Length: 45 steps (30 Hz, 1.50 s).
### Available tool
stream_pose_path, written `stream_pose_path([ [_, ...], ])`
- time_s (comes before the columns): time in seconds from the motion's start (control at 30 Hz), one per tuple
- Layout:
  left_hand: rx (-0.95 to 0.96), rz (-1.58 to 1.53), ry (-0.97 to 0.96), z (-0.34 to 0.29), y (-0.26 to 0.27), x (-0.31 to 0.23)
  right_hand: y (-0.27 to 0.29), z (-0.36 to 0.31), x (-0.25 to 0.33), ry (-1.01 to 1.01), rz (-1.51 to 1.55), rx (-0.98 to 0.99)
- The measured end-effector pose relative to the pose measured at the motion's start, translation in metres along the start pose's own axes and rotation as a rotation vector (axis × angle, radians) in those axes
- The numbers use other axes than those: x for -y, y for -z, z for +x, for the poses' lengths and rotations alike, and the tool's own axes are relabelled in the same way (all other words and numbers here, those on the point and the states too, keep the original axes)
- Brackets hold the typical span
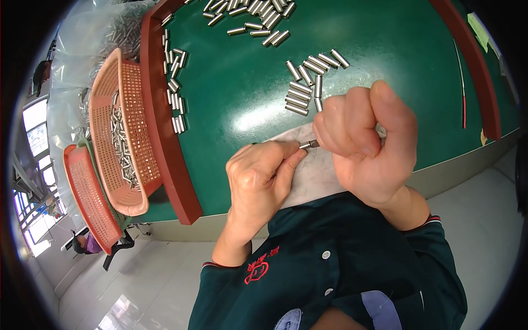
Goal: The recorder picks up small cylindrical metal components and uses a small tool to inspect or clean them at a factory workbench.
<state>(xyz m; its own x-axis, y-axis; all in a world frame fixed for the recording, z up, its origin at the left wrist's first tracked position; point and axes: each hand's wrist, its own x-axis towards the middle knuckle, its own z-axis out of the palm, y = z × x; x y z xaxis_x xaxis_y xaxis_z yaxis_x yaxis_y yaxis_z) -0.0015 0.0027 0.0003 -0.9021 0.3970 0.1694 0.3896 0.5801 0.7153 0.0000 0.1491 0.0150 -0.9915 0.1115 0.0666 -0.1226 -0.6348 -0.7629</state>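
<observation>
My left hand (258,173) is closed, with thumb and forefinger pinching a small shiny metal cylinder (304,146). Against its right end sits a short dark grey piece (314,143), which runs into my right hand (366,140). That hand is curled into a fist with the thumb raised; its fingers hide most of what it grips. Both hands are over a pale, stained cloth or sheet (311,184) at the table's near edge. Just beyond them several loose silver metal cylinders (297,95) lie on the green tabletop (242,77).
A bigger pile of cylinders (269,19) lies at the far side, and others line the left red-brown rail (165,121). Left of it stand pink baskets (146,126), one holding metal parts, and clear plastic bags (77,33). A thin red-handled rod (463,110) lies by the right rail (484,88).
</observation>
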Motion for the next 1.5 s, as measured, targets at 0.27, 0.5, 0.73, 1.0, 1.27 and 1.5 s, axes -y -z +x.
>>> stream_pose_path([
  [0.27, 0.044, 0.007, -0.097, 0.004, 0.005, 0.002, -0.005, -0.007, -0.003, -0.018, -0.136, 0.041],
  [0.5, 0.024, -0.014, -0.111, 0.002, 0.002, 0.003, -0.002, -0.009, 0.000, -0.021, -0.082, 0.043],
  [0.73, -0.002, -0.004, -0.076, 0.001, -0.003, 0.005, 0.002, -0.003, -0.001, -0.017, 0.000, -0.024],
  [1.0, -0.025, -0.004, -0.079, 0.000, -0.003, 0.005, -0.001, 0.003, 0.002, -0.014, 0.074, -0.066],
  [1.27, 0.003, 0.023, -0.066, 0.000, -0.001, 0.002, -0.001, 0.002, 0.004, -0.040, 0.129, -0.074],
  [1.5, -0.008, 0.007, -0.066, 0.000, -0.002, 0.003, -0.002, 0.002, 0.001, -0.030, 0.067, -0.079],
])
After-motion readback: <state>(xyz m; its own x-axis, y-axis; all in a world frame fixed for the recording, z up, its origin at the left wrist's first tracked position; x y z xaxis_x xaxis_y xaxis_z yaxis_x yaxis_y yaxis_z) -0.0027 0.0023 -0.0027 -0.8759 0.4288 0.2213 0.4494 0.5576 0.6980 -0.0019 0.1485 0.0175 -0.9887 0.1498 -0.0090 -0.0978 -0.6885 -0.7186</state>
